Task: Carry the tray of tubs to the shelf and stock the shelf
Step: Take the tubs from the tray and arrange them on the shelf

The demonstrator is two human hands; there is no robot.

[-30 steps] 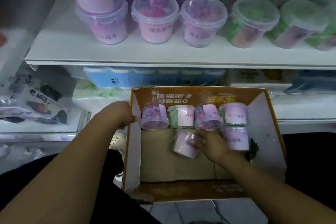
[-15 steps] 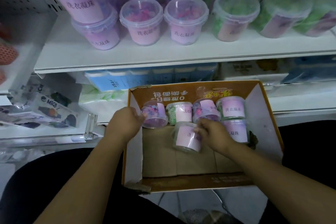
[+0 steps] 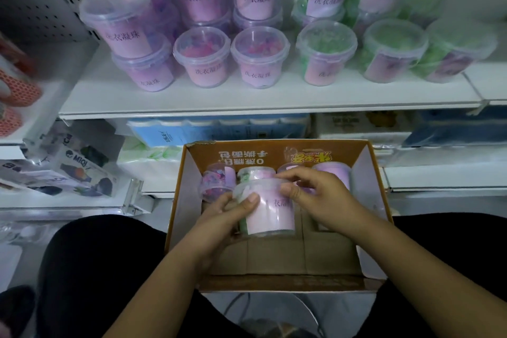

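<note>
Where a second ago only the right hand (image 3: 315, 197) touched it, both hands now close around one clear plastic tub with a pale pink label (image 3: 267, 207). The left hand (image 3: 227, 215) has let go of the left wall of the orange-printed cardboard tray (image 3: 365, 255) and come inside it; its thumb presses the front of the label and its fingers curl round the tub's left side. The right hand lies over the tub's lidded top edge, fingers bent down onto the rim. The tub now stands upright between the two hands — earlier it lay tilted on its side on the tray floor — and whether its base rests on the cardboard or is just clear of it cannot be told.

Behind the hands, along the tray's far wall, the row of other small tubs (image 3: 219, 184) has stayed in place, partly hidden by the fingers. The tray itself rests across the person's dark-clothed lap, its far edge near the lower shelving.

Above, the white shelf board (image 3: 247, 103) carries pink-labelled tubs (image 3: 204, 56) at left and centre, some stacked two high, and green-filled tubs (image 3: 325, 52) to the right. The view has drawn closer to the shelf than before.
</note>
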